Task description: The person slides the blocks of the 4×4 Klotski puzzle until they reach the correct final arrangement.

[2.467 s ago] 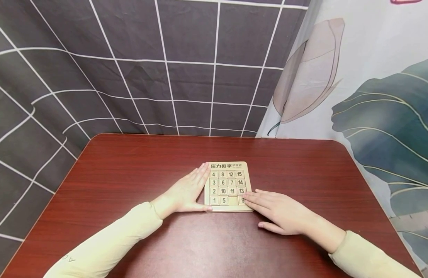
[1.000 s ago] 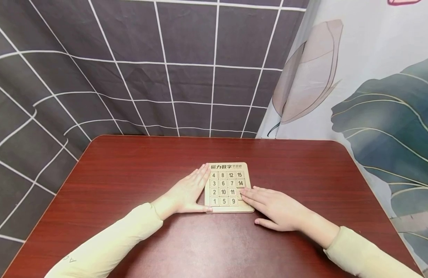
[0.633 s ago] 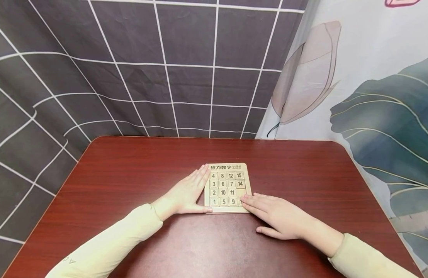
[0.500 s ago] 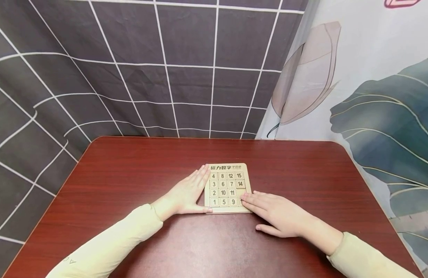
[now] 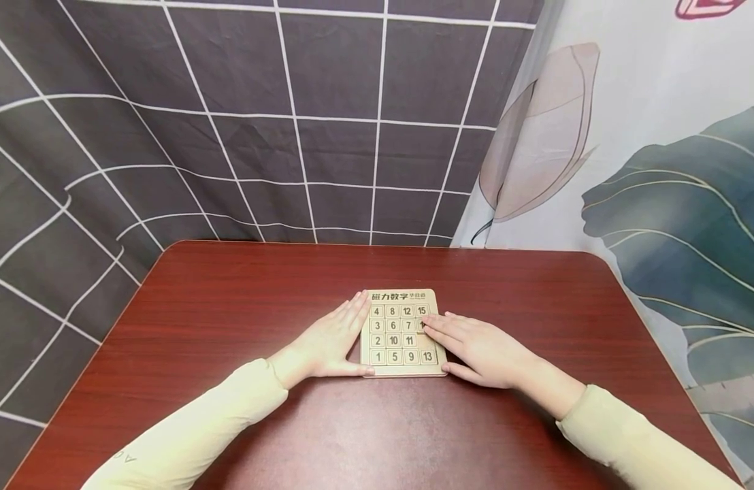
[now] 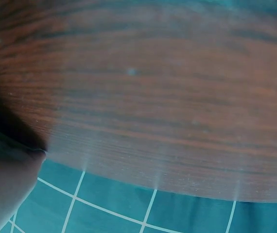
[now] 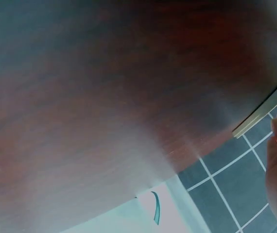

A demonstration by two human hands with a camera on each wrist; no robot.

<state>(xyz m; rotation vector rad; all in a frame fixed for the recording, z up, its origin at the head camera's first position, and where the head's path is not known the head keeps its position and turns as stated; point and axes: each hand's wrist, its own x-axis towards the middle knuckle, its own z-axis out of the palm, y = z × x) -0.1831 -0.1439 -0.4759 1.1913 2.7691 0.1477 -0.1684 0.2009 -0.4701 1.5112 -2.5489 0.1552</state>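
Observation:
A pale wooden number slide puzzle (image 5: 401, 371) lies flat on the table, with numbered square tiles in rows. My left hand (image 5: 331, 340) rests along its left side, fingers straight towards the upper left corner and thumb at the lower left one. My right hand (image 5: 487, 347) reaches in from the right with straight fingers. Its fingertips cover most of the 14 tile; the thumb touches the lower right corner. Just below those fingertips is the bare slot (image 5: 424, 341), above the 13 tile (image 5: 427, 356). The right wrist view shows the puzzle's edge (image 7: 257, 119) beside the fingers.
The red-brown wooden table (image 5: 230, 292) extends all round the puzzle. A dark grey curtain with white grid lines (image 5: 328, 150) hangs behind and to the left. On the right hangs a white curtain with leaf prints (image 5: 554, 224).
The 9 tile has slid left and the 13 tile down into the lower right corner. My right hand has since moved up to the 14 tile. The left hand has stayed in place.

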